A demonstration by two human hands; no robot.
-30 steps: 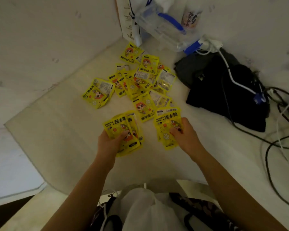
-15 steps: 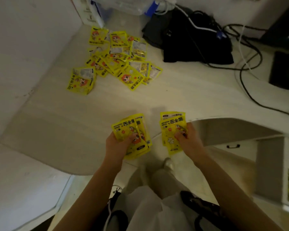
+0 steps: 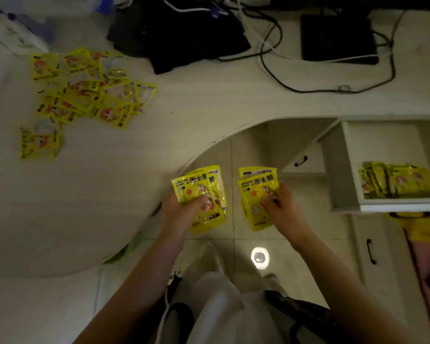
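Observation:
My left hand (image 3: 181,212) grips a small stack of yellow hand-warmer packets (image 3: 204,192), thumb on top. Another stack of the same packets (image 3: 255,194) is pinched in my right hand (image 3: 282,209). Both stacks hang over the floor, off the front edge of the white desk (image 3: 184,108). A pile of several more yellow packets (image 3: 85,93) lies on the desk at the far left. At the right an open white drawer (image 3: 382,150) holds a row of yellow packets (image 3: 397,181).
Black cloth (image 3: 181,33), a flat black device (image 3: 338,38) and tangled cables (image 3: 283,78) lie along the back of the desk. Cabinet doors with black handles (image 3: 370,252) stand below the drawer. My legs and the tiled floor (image 3: 258,258) are beneath my hands.
Both hands carried their packet stacks back off the desk and to the right, away from the pile. My view swung right, bringing the open drawer with packets into sight.

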